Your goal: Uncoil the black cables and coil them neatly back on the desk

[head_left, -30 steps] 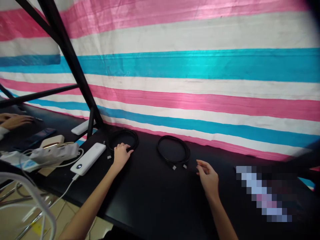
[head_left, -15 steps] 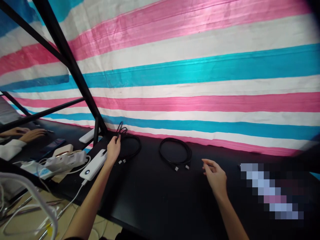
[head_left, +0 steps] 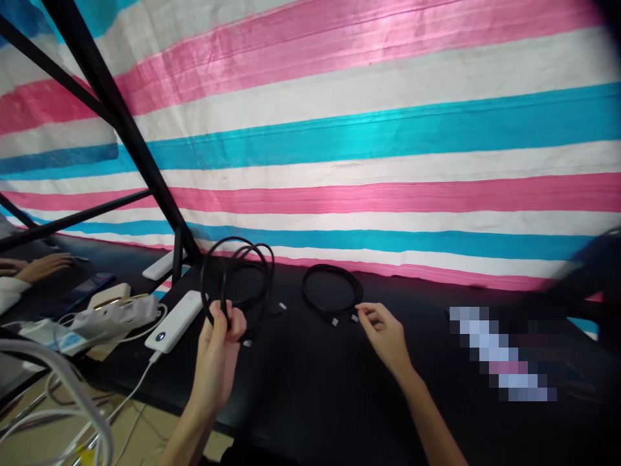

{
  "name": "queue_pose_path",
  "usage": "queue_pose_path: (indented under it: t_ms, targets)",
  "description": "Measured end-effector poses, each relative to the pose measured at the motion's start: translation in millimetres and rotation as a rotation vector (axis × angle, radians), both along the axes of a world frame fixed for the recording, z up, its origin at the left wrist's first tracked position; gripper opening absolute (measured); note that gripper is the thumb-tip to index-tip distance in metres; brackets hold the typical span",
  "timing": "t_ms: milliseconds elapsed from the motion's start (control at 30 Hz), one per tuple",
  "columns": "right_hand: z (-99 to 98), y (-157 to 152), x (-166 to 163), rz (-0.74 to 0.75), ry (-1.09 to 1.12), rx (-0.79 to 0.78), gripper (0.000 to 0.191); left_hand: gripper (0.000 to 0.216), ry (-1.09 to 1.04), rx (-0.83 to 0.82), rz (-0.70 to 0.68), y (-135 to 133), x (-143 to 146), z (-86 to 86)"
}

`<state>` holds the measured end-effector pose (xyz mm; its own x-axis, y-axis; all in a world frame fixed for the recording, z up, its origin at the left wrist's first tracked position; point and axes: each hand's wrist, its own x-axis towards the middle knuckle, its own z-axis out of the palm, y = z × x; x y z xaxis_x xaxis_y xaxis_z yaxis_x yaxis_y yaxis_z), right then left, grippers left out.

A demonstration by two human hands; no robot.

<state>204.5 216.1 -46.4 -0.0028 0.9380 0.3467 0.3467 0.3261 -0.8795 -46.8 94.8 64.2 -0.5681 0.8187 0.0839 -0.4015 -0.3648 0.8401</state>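
Note:
My left hand [head_left: 220, 340] is closed around a looped black cable [head_left: 209, 259], holding it up over the table. Light-coloured plugs on dark ends show near this bundle, one to its right and one below. Behind the raised loops lies another coiled black cable [head_left: 248, 266], partly hidden. To the right, a coiled black cable [head_left: 305, 294] rests on the table with its two plugs toward me. My right hand [head_left: 384, 333] pinches at the right edge of that coil, beside one plug; the fingers mostly cover the contact point.
A white power bank [head_left: 175, 321] with a plugged-in white cable lies left of my left hand. Beyond it are a crowded power strip [head_left: 129, 317], a phone [head_left: 87, 291] and another person's hand [head_left: 46, 266]. A black frame post [head_left: 129, 136] slants upward. A striped sheet [head_left: 378, 136] hangs behind.
My left hand has lifted the looped cable off the back of the table and brought it nearer to me. My right hand has moved left to the edge of the right-hand coil.

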Motion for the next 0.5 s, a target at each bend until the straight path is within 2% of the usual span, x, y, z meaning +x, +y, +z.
queue_pose_path:
  t_ms: [167, 267, 300, 367, 433, 500]
  targets:
    - [14.0, -15, -20, 0.259, -0.059, 0.013, 0.026, 0.049, -0.262, -0.214, -0.155, -19, 47, -18.3]
    - [18.8, -21, -27, 0.399, -0.094, 0.034, 0.039, 0.049, -0.325, -0.279, -0.31, -24, 66, -26.8]
    - [19.8, -22, -28, 0.436, -0.091, 0.014, 0.042, 0.049, -0.331, -0.271, -0.342, -24, 70, -27.8]
    - [20.9, -24, -31, 0.508, -0.032, -0.104, 0.037, 0.045, -0.31, -0.22, -0.375, -22, 71, -28.0]
    - [21.2, -25, -34, 0.569, 0.06, -0.242, 0.028, 0.041, -0.244, -0.156, -0.375, -19, 67, -27.4]
    - [21.0, -27, -36, 0.589, 0.119, -0.327, 0.03, 0.038, -0.172, -0.092, -0.365, -17, 61, -27.1]
